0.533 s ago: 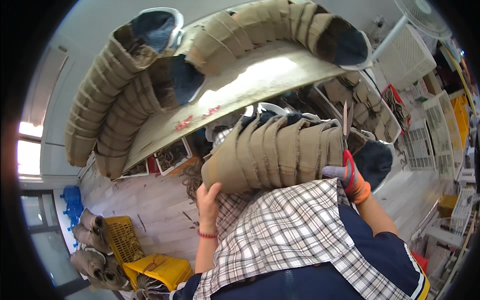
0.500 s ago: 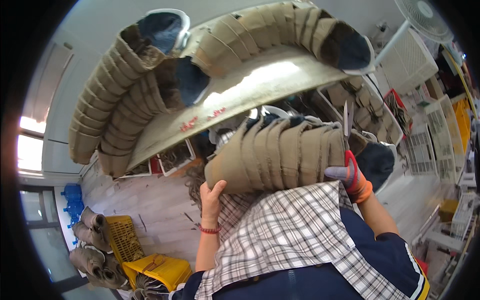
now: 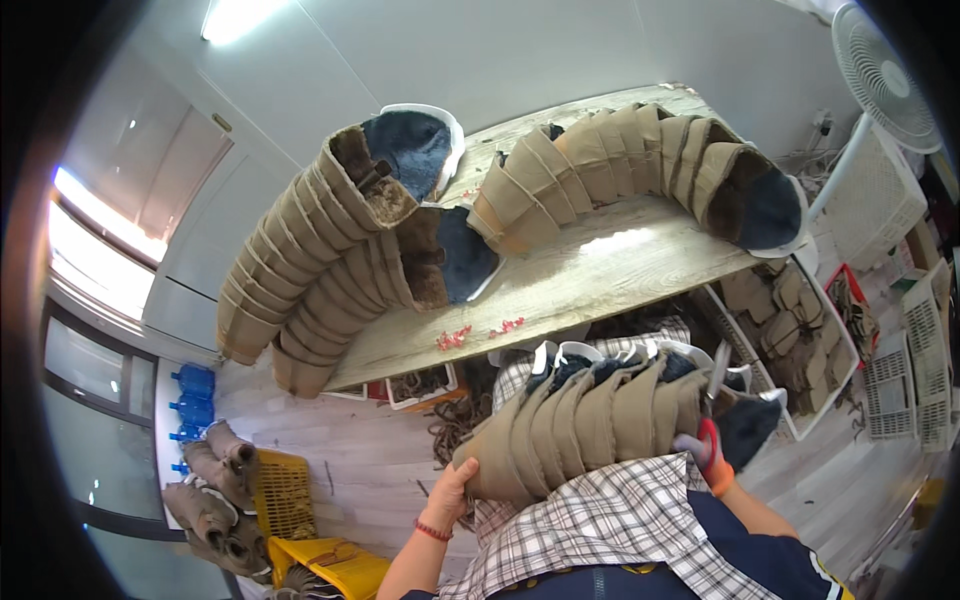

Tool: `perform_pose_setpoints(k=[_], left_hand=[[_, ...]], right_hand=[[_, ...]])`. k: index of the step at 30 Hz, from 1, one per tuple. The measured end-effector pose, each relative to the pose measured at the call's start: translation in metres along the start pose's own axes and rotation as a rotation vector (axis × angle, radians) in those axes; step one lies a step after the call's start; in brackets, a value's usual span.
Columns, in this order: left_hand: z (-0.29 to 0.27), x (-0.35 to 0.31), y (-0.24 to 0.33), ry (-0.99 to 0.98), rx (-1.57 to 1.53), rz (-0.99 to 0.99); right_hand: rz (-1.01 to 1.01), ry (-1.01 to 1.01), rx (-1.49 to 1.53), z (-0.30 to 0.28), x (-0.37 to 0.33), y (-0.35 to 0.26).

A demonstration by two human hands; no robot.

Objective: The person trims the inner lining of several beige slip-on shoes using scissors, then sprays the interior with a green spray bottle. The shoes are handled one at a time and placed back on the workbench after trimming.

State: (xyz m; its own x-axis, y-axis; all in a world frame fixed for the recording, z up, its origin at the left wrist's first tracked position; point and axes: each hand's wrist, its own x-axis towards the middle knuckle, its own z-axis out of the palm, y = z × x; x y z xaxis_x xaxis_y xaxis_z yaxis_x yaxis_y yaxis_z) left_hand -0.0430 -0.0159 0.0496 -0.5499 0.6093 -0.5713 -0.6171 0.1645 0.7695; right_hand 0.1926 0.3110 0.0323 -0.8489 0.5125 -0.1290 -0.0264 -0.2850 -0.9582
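Nested tan pieces (image 3: 572, 435), gripped by my left hand (image 3: 453, 487), probably want gentle pressure while my right hand (image 3: 715, 468) holds red-handled scissors (image 3: 711, 437).

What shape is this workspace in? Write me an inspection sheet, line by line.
Surface: pale wood-grain table bearing three curved tan fabric stacks.
Work items: nested tan fabric stack with dark blue lining; red-handled metal scissors.
Clutter: loose brown strips on the floor.
Hands: bare left hand grips the nested stack's left end; gloved right hand holds the scissors.
Cables: nothing clearly seen.
Surroundings: white standing fan, blue plastic jugs.
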Motion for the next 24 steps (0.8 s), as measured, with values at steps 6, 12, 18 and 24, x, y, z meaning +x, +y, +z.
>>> perform_pose_setpoints(k=[6, 12, 18, 24], left_hand=[[-0.018, 0.003, 0.144, 0.353, 0.897, 0.16], [0.104, 0.12, 0.405, 0.613, 1.619, 1.184], [0.24, 0.35, 0.453, 0.298, 1.563, 0.506], [0.144, 0.539, 0.399, 0.081, 2.409, 0.019]], right_hand=[[0.152, 0.296, 0.002, -0.027, 0.01, 0.003], [0.294, 0.51, 0.027, -0.053, 0.015, 0.036], [0.421, 0.604, 0.061, -0.066, 0.027, 0.063], [0.493, 0.611, 0.084, -0.081, 0.044, 0.08]])
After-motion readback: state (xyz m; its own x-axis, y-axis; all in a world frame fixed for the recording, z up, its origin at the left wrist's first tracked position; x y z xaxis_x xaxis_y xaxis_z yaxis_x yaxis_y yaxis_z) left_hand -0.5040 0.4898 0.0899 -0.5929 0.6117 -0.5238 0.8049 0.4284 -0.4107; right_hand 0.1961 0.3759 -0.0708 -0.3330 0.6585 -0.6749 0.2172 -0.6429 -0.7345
